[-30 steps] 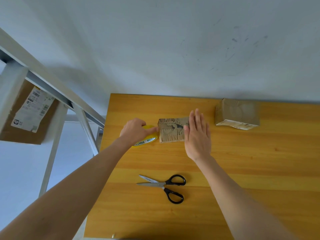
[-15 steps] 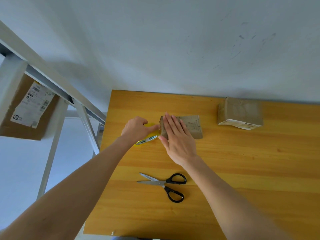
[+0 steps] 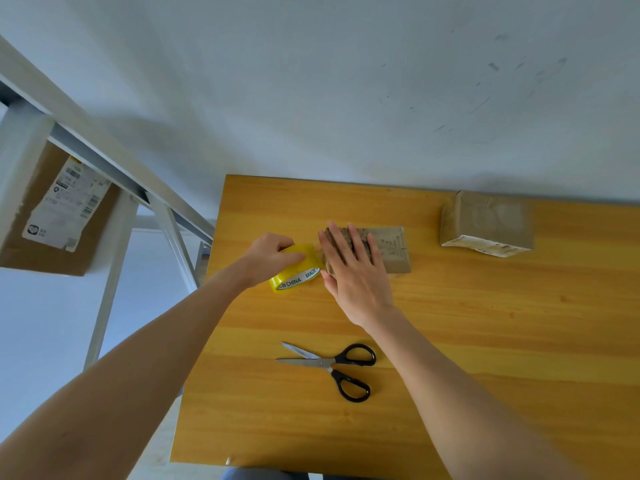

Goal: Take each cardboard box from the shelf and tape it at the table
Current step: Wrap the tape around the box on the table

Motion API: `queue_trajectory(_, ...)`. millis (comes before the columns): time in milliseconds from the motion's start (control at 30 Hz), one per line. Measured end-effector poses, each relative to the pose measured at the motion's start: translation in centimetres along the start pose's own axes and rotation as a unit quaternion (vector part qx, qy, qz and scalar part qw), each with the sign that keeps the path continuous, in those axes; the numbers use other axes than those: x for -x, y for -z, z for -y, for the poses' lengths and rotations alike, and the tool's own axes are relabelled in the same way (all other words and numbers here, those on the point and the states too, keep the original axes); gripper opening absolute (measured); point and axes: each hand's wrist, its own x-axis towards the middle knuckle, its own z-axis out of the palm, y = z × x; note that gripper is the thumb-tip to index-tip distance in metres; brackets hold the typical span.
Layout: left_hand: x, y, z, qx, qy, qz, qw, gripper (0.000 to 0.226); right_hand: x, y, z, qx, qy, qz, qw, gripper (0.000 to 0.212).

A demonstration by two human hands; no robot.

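A small flat cardboard box (image 3: 391, 249) lies on the orange wooden table (image 3: 485, 341), left of its middle. My right hand (image 3: 353, 268) lies flat with straight fingers on the box's left half, pressing down. My left hand (image 3: 270, 256) grips a yellow tape roll (image 3: 296, 271) that stands right against the box's left end. Whether a strip of tape runs from roll to box is hidden under my hands. A second, taller cardboard box (image 3: 485, 220) with a white label stands at the table's back right.
Black-handled scissors (image 3: 332, 365) lie partly spread on the table in front of my hands. A white metal shelf frame (image 3: 104, 157) stands to the left, with a large labelled cardboard box (image 3: 59, 209) on it. A grey wall runs behind the table.
My right hand slid from the box's right end to its left half, uncovering the right side. My left hand stayed on the tape roll.
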Motion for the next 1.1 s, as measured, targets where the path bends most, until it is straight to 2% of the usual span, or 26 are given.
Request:
queue_trajectory(200, -0.2, 1.2, 0.1, -0.102, -0.041, -0.013, 0.994, 0.038, 0.2, -0.1, -0.4, 0.005, 0.015, -0.011, 1.0, 0.064)
queue_trajectory(367, -0.4, 1.0, 0.4, -0.222, -0.007, -0.011, 0.975, 0.033, 0.4, -0.1, -0.7, 0.006, 0.03, -0.01, 0.999, 0.065)
queue_trajectory(467, -0.3, 1.1, 0.4, -0.202, -0.024, -0.009, 0.979, 0.038, 0.3, 0.0, -0.8, -0.006, 0.035, -0.003, 0.999, 0.066)
queue_trajectory(633, 0.2, 1.2, 0.0, -0.198, -0.063, -0.004, 0.978, 0.021, 1.2, 0.8, -1.6, -0.039, 0.065, 0.007, 0.997, 0.074)
queue_trajectory(733, 0.2, 1.3, 0.1, -0.191, -0.069, -0.003, 0.979, 0.019, 3.4, 1.8, -1.8, -0.015, 0.074, -0.034, 0.997, 0.071)
queue_trajectory(833, 0.3, 1.5, 0.4, -0.182, -0.067, 0.0, 0.981, 0.017, 6.8, 1.7, -1.6, 0.001, 0.073, -0.064, 0.995, 0.06)
queue_trajectory(1000, 0.7, 1.4, 0.6, -0.161, -0.065, -0.009, 0.985, 0.019, 12.3, 0.2, -0.9, -0.027, 0.05, 0.007, 0.998, 0.044)
queue_trajectory(1100, 0.9, 1.3, 0.8, -0.162, -0.066, -0.014, 0.984, 0.018, 14.1, -0.3, 0.0, -0.05, 0.046, 0.111, 0.991, 0.032)
